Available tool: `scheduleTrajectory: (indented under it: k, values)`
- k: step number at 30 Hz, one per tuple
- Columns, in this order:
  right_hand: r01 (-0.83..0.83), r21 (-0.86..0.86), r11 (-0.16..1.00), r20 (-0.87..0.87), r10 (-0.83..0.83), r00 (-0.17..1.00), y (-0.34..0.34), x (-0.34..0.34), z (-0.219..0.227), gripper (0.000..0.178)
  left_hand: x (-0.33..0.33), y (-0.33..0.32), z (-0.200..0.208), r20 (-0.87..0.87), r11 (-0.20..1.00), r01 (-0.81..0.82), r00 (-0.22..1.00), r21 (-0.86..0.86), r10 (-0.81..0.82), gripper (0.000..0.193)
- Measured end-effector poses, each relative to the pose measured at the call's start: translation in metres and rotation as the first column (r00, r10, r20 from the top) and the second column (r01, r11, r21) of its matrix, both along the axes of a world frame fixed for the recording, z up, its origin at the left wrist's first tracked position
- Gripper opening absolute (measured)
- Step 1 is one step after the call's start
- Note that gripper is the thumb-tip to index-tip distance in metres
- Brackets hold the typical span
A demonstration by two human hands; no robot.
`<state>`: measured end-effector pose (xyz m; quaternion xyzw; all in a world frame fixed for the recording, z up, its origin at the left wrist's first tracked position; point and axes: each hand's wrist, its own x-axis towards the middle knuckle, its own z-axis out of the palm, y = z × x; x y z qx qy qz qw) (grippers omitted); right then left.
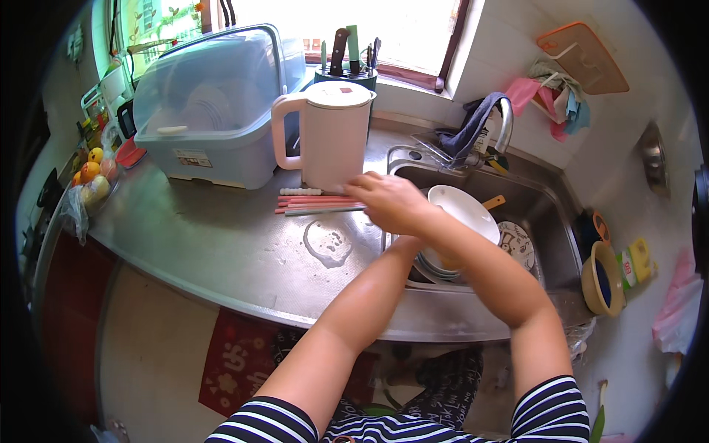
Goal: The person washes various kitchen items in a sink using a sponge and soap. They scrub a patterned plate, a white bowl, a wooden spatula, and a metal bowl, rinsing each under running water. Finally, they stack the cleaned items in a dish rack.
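Observation:
My right hand [390,201] reaches across to the left, over the right ends of several pink and grey chopsticks [314,205] lying on the steel counter. Its blurred fingertips are close to the base of a pale pink lidded jug [336,140]; whether they grip anything I cannot make out. Beside the chopsticks lies a utensil with a white ridged handle [299,191]. My left forearm passes beneath the right one at the sink's left edge, and the left hand's fingers are hidden there. A white bowl [465,210] and a patterned plate [517,244] sit in the sink [550,214].
A blue lidded dish box [214,155] and a knife block [347,74] stand behind the counter. The tap [505,125] has a dark cloth by it. Fruit [90,171] is at far left, a yellow basin [602,277] at right. Water [329,244] pools near the chopsticks.

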<state>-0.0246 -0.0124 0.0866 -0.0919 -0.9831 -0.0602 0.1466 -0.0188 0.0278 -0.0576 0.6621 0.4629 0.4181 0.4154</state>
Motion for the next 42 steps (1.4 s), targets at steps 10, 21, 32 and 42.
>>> scheduleTrajectory:
  k: [10,21,32,42]
  values:
    - [0.110,-0.036,0.993,0.385,-0.088,0.919,-0.008,-0.082,-0.016,0.055,-0.011,-0.033,0.003,0.023,0.951,-0.134,0.991,0.279,0.133,0.044]
    - [0.113,-0.146,0.983,0.359,-0.054,0.932,0.010,-0.042,-0.033,0.047,-0.008,-0.027,0.025,-0.325,0.957,-0.118,0.923,0.266,0.204,0.042]
    - [0.146,-0.129,0.981,0.505,-0.062,0.861,-0.002,-0.020,-0.008,0.042,0.001,-0.023,0.038,-0.170,0.964,-0.249,0.958,-0.096,0.230,0.034]
    - [0.180,-0.054,0.982,0.420,-0.142,0.896,0.002,0.010,-0.021,0.043,0.015,-0.021,0.054,-0.393,0.771,-0.538,0.827,-0.340,0.403,0.068]
